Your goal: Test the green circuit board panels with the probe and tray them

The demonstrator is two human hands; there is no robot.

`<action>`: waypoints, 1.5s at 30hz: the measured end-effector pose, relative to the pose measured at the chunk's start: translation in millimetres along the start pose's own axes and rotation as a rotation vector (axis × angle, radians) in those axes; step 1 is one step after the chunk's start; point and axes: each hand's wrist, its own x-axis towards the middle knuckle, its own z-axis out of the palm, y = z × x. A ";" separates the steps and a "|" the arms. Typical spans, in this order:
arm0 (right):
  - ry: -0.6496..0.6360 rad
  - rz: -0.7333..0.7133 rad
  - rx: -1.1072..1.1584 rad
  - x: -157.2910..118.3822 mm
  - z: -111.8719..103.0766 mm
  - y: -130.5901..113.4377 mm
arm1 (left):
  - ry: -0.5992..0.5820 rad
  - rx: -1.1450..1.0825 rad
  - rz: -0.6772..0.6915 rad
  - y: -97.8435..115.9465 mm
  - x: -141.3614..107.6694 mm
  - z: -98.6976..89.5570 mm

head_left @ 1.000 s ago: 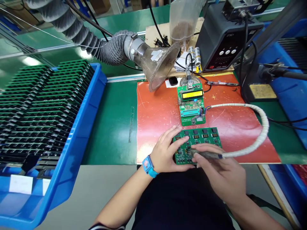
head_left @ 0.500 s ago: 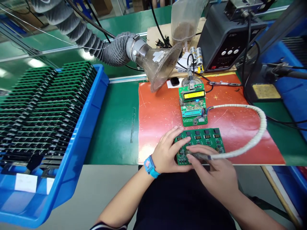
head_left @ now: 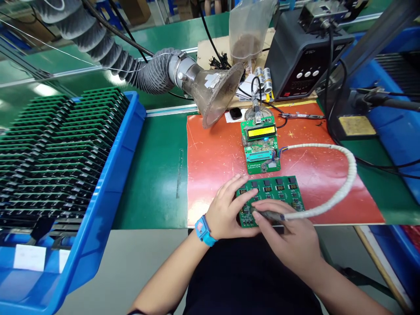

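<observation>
A green circuit board [head_left: 285, 194] with several small two-digit displays lies at the front edge of the red mat. My left hand [head_left: 229, 208] grips its left side, fingers over the top face and thumb along the near edge. My right hand [head_left: 292, 236] pinches a dark pen-like probe [head_left: 272, 215], its tip down at the left part of the board; my fingers hide the exact contact point. From the probe a white-wrapped cable [head_left: 351, 175] loops round to a green programmer board [head_left: 260, 146] with a lit yellow screen, just beyond the circuit board.
On the left, a blue bin [head_left: 108, 175] holds rows of upright circuit boards. A fume extractor hood [head_left: 218, 94] hangs over the back of the red mat [head_left: 213, 153]. Behind at right stand a dark soldering station [head_left: 302, 57], a soldering iron [head_left: 303, 116] and a yellow sponge [head_left: 357, 125].
The whole view has shifted slightly. Both hands, the probe and the circuit board keep the same places relative to one another.
</observation>
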 end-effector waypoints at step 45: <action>-0.041 0.008 0.069 -2.7 -1.8 5.7 | -0.025 -0.001 -0.024 1.0 -0.2 -0.8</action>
